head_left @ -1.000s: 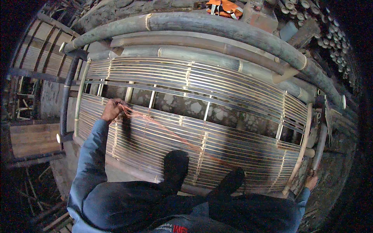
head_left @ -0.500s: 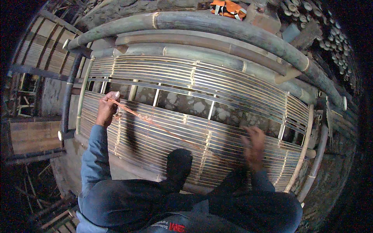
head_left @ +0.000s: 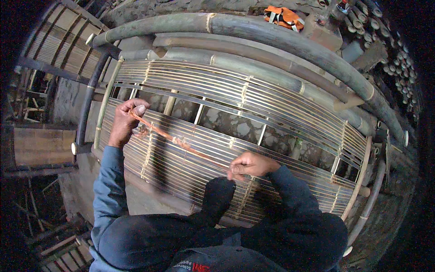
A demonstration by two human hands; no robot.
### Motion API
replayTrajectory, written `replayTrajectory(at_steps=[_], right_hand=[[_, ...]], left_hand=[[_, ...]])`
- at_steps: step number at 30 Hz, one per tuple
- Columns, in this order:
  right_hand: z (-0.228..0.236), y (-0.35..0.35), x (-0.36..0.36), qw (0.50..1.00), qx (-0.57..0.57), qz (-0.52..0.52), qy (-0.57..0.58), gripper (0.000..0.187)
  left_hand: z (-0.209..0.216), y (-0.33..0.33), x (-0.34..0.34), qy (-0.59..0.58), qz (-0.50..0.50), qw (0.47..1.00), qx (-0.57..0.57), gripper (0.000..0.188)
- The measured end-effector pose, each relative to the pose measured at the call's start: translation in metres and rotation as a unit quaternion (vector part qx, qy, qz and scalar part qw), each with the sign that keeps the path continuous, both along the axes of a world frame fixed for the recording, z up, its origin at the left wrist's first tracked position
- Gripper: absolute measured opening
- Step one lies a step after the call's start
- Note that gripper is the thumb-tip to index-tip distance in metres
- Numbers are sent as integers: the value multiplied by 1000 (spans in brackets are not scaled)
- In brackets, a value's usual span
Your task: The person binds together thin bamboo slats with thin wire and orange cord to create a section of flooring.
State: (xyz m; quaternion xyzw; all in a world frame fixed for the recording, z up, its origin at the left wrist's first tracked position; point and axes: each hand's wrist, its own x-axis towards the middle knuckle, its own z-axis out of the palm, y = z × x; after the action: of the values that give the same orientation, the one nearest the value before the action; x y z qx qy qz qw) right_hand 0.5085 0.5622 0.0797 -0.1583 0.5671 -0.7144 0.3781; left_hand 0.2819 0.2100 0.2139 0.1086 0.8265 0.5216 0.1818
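A thin orange cord [head_left: 164, 134], knotted and frayed partway along, stretches between my two hands. My left hand [head_left: 124, 121] pinches its upper left end between thumb and fingers above the slatted bamboo seat. At the middle of the seat, my right hand [head_left: 251, 165] is closed on the other stretch of the cord, fingers bent together. Beneath lies a bamboo bench with rows of narrow slats [head_left: 181, 158], bound by pale lashings. A long gap between the two slat sections shows crossbars and the mottled ground.
Thick bamboo rails [head_left: 253, 28] curve along the bench's far side. An orange cloth item [head_left: 284, 18] lies beyond them. Stacked bamboo poles [head_left: 401, 68] show their cut ends at the far right. Another slatted bamboo piece [head_left: 63, 38] stands at the far left.
My right hand has moved left and inward from the right part of the seat and closed on the cord. My left hand still holds its end. The view has shifted slightly.
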Motion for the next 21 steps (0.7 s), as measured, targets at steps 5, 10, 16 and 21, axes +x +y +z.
replayTrajectory(at_steps=[5, 10, 16, 21], right_hand=[[29, 24, 8, 946, 203, -207, 145, 28], [39, 51, 13, 921, 191, -311, 132, 32], [59, 68, 17, 905, 107, -410, 41, 33], [36, 68, 23, 900, 97, -423, 28, 32]], left_hand=[[-6, 0, -3, 25, -7, 1000, -15, 16], [-8, -25, -23, 7, -68, 995, -73, 13], [4, -43, -41, -98, -154, 979, -86, 8], [11, -30, -41, -75, -143, 985, -65, 7]])
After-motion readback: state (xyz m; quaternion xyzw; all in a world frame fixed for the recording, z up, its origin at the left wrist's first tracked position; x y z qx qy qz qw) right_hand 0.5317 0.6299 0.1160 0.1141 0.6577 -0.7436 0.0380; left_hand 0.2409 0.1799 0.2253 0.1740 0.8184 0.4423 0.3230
